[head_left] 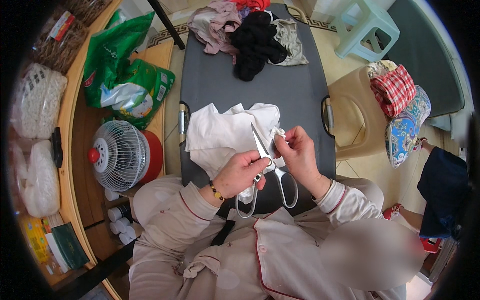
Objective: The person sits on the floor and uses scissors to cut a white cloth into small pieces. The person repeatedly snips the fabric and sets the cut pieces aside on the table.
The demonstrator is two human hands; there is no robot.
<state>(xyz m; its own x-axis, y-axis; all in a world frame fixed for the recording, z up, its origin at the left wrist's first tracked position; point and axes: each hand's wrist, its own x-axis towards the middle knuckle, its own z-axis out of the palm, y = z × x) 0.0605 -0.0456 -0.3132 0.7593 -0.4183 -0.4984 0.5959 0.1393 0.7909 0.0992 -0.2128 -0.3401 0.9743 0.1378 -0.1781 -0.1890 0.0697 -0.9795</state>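
A pair of silver scissors (260,144) is in my left hand (239,175), gripped near the pivot. The blades point away from me and look nearly closed, while both handle loops hang toward my lap. My right hand (300,150) is closed in a pinch on a bunched bit of white cloth (276,133), just right of the blades. Beneath the scissors a larger white cloth (212,126) lies spread and creased on the dark grey padded surface (305,80). Whether the pinched bit joins the larger cloth cannot be made out.
Pink, black and pale clothes (256,40) lie heaped at the surface's far end. A caged heater or fan (122,152) and a green bag (132,90) stand left. To the right are a beige stool (350,95) with folded fabrics and a pale green stool (367,27). Someone's legs show at far right.
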